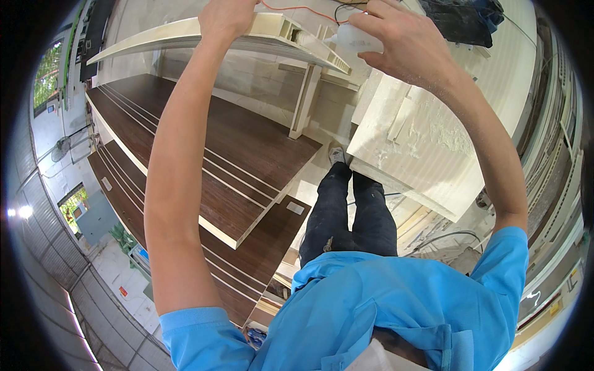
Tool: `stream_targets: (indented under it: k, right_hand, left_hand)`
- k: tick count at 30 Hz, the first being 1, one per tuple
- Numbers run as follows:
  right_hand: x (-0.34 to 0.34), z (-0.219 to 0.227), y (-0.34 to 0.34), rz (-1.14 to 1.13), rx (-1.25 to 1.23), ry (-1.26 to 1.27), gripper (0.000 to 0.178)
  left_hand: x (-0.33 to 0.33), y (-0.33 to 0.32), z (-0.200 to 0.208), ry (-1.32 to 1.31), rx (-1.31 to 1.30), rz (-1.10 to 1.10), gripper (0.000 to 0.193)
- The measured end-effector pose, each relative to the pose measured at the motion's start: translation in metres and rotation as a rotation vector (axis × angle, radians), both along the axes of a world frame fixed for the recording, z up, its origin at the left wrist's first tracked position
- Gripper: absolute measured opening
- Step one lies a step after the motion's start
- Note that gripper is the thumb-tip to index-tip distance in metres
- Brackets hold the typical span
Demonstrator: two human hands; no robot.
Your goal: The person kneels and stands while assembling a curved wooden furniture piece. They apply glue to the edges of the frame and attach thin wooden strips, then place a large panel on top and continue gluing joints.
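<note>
A white squeeze bottle (pixel 357 39) is held in my right hand (pixel 405 43), thumb on one side and fingers on the other. Its narrow tip points left, toward the open end of a pale hollow panel (pixel 272 26). Slots and thin strips show in that end. My left hand (pixel 226 18) lies over the panel's upper part; the picture's top edge cuts off its fingers, so their grip is hidden. Below the panel lies a dark brown wood-grain board (pixel 247 127) with pale stripes, and a second striped board (pixel 238 263) sits lower still.
To the right stands a pale stack of boards (pixel 427 133) strewn with sawdust. Dark cloth (pixel 467 20) lies at the far right, and an orange cord (pixel 303 8) runs behind the panel. A pale upright post (pixel 304 102) rises by the brown board. Long strips (pixel 557 161) line the right side.
</note>
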State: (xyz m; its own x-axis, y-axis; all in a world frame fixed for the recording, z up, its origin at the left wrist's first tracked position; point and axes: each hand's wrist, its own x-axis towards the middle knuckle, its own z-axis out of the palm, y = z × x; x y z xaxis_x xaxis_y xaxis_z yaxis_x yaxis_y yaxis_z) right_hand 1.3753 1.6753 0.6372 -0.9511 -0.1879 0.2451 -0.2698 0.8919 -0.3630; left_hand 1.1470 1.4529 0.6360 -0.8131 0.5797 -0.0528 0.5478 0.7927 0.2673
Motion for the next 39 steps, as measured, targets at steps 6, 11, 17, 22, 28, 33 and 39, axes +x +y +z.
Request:
stream_targets:
  k: [6,11,17,22,28,33,39]
  right_hand:
    - [-0.002,0.006,0.0,0.027,-0.022,0.067,0.042]
    - [-0.003,0.009,0.0,0.024,0.0,0.011,0.04]
    - [-0.005,0.001,-0.003,0.04,0.028,-0.057,0.04]
    - [-0.008,-0.009,-0.004,0.025,0.051,-0.067,0.039]
    - [-0.01,-0.012,-0.001,0.031,0.075,-0.08,0.038]
    - [-0.007,-0.01,0.001,0.046,0.058,-0.047,0.041]
    - [0.002,-0.04,0.001,-0.088,0.042,-0.073,0.05]
  left_hand:
    - [0.006,0.006,0.007,-0.067,0.008,0.105,0.068]
    - [0.009,0.009,0.009,-0.073,0.024,0.1,0.068]
    - [0.009,0.009,0.01,-0.081,0.006,0.113,0.067]
    - [0.008,0.008,0.008,-0.075,-0.003,0.101,0.066]
    - [0.006,0.008,0.006,-0.09,0.021,0.108,0.066]
    - [0.006,0.008,0.009,-0.082,-0.002,0.093,0.067]
    - [0.006,0.008,0.006,-0.099,0.014,0.114,0.067]
